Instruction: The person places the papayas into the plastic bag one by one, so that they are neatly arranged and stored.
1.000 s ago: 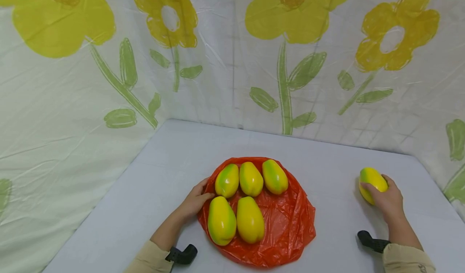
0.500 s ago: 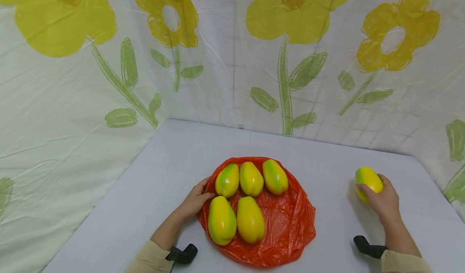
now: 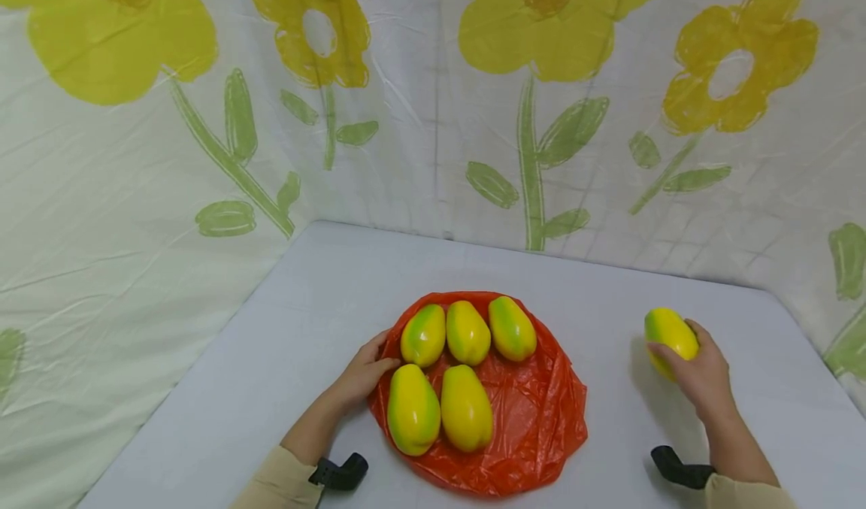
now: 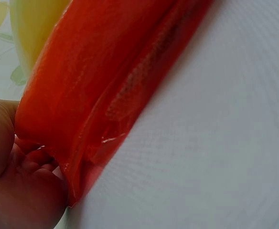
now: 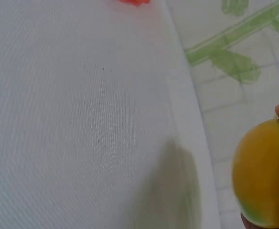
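Note:
In the head view, a round, shallow container covered in red plastic (image 3: 534, 411) carries several yellow-green papayas (image 3: 467, 408), three in the far row and two in the near one. My left hand (image 3: 361, 377) grips its left rim, thumb over the edge. The left wrist view shows the fingers curled under the red plastic (image 4: 91, 86). To the right, my right hand (image 3: 707, 374) holds another papaya (image 3: 670, 332) between thumb and fingers, above the table. Only part of that papaya (image 5: 263, 174) shows in the right wrist view, with fingertips at its edges.
A white table (image 3: 271, 359) lies beneath everything. Behind and at the left hangs a pale curtain (image 3: 419, 148) with printed yellow flowers. Black wrist-worn devices (image 3: 345, 473) sit at both sleeves. The container's right side shows bare red plastic.
My right hand has moved left, carrying the papaya up off the table and towards the red container. The left hand stays on the rim, and the papayas in the container have not moved.

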`<state>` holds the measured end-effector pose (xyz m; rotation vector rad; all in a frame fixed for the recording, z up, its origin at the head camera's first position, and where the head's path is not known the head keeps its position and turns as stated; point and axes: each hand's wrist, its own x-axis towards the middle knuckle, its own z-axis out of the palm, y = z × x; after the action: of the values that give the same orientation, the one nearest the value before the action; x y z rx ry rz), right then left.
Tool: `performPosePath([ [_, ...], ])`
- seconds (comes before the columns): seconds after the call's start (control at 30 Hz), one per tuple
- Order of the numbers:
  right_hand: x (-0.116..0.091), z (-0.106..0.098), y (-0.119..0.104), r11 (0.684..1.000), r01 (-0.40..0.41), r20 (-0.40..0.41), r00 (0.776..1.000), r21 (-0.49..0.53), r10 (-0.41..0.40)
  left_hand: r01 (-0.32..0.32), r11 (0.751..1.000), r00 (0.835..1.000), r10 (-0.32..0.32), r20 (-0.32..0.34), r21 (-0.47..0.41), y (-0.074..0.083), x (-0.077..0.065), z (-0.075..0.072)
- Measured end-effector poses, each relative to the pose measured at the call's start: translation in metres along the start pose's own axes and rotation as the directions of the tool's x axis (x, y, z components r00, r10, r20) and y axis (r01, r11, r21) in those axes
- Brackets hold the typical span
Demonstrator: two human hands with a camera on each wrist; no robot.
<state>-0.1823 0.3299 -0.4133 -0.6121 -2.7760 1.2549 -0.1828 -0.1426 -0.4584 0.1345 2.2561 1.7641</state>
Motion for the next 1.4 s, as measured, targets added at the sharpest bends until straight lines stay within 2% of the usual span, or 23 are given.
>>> performPosePath([
  [0.33, -0.015, 0.014, -0.010, 0.997, 0.078, 0.047, 0.996, -0.022, -0.077, 0.007, 1.000, 1.000, -0.007, 0.006, -0.010, 0.002, -0.002, 0.000],
  [0.77, -0.039, 0.036, -0.025, 0.995, 0.097, 0.080, 0.992, -0.027, -0.094, 0.018, 1.000, 1.000, -0.018, -0.018, -0.010, 0.001, -0.002, 0.001],
  [1.0, -0.052, 0.043, -0.035, 0.988, 0.147, 0.136, 0.981, -0.044, -0.140, 0.018, 1.000, 1.000, -0.018, -0.017, -0.010, 0.000, -0.001, 0.001],
  [1.4, -0.068, 0.060, -0.049, 0.982, 0.185, 0.220, 0.960, -0.037, -0.173, 0.010, 1.000, 1.000, -0.010, -0.014, -0.013, 0.000, -0.001, 0.001],
])
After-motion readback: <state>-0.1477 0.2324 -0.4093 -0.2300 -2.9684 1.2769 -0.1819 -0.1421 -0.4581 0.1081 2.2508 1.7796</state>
